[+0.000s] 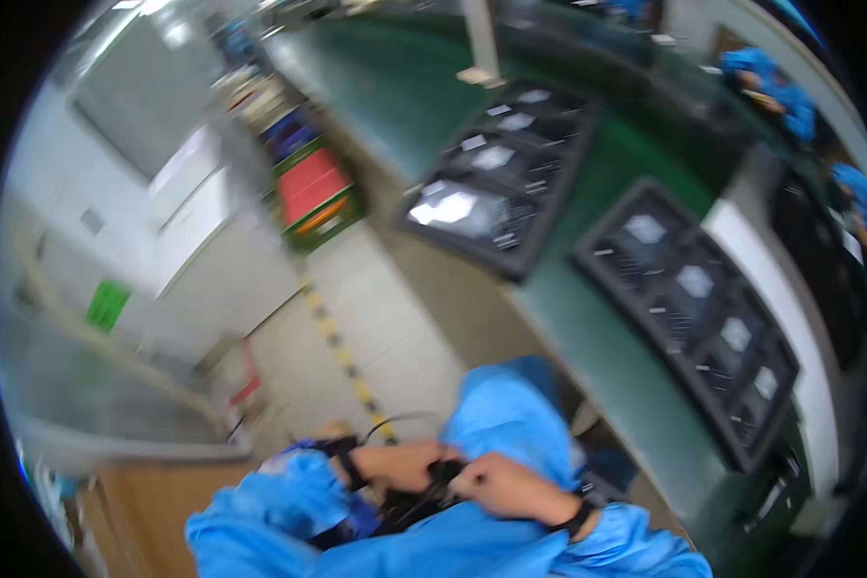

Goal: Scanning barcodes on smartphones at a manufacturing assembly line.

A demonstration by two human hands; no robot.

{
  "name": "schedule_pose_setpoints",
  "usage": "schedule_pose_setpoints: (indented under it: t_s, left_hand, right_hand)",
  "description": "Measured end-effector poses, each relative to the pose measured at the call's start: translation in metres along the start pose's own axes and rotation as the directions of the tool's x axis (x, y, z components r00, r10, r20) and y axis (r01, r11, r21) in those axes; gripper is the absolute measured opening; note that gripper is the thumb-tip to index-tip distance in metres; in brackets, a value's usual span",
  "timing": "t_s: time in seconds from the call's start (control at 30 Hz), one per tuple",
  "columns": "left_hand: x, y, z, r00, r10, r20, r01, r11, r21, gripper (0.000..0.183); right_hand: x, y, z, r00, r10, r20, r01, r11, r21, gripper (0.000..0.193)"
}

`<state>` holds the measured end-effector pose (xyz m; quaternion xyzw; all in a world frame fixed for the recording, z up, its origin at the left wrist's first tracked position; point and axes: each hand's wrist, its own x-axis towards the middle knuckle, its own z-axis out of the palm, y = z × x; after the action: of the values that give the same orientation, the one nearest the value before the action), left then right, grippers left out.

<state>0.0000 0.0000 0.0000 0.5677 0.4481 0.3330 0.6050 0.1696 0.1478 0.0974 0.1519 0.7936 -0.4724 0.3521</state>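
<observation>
The picture is blurred by motion. My left hand and my right hand meet low in the view, in front of my body, both coming out of blue sleeves with black bands at the wrists. They close together on a small black object held between them. A thin black cable arcs up just above my left wrist. What the black object is cannot be made out.
A green-topped bench runs along the right with two black compartment trays of small parts. Red and green crates stand on the floor by a yellow line. People in blue work at the far right.
</observation>
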Motion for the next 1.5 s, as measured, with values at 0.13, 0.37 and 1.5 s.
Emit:
schedule_pose_setpoints:
  t_s: [0.13,0.37,1.5]
  left_hand:
    - [-0.008,-0.019,-0.072,0.956,-0.104,0.275,0.056,0.983,0.176,0.047]
    - [-0.051,0.04,-0.09,0.822,-0.556,-0.121,0.568,0.789,0.235,0.046]
    - [-0.216,0.217,-0.254,0.237,0.141,-0.961,-0.49,0.872,0.007,0.019]
  right_hand:
    - [0.044,0.003,0.028,0.812,-0.367,-0.454,0.46,0.881,0.11,0.023]
    - [0.136,-0.088,0.03,0.774,-0.48,-0.412,0.581,0.797,0.165,0.023]
    - [0.194,-0.103,0.04,0.951,-0.305,-0.053,0.276,0.757,0.592,0.023]
